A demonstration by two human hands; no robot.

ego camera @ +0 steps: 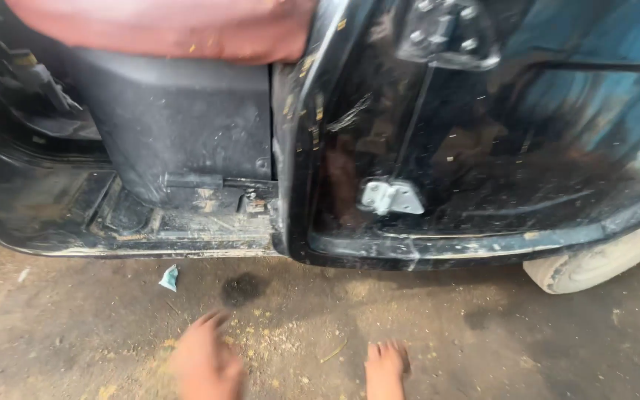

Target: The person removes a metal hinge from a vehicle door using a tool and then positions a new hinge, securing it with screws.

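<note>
Two bare hands (205, 363) (385, 369) before black vehicle body (438, 148)

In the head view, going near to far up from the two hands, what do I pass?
Left hand and right hand at the bottom edge → dark oily stain on the dirt ground → dusty black metal sill of the vehicle → black plastic seat base → reddish-brown seat cushion.

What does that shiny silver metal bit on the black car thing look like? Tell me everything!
The silver bracket is a small, pale metal piece, like a hinge or latch plate, with a few bolt heads on it. It sits low on the glossy black panel, just above the bottom edge. A thin dark rod runs up from it toward another fitting near the top. It looks dusty, and nothing else touches it; both hands are far below it.
</note>
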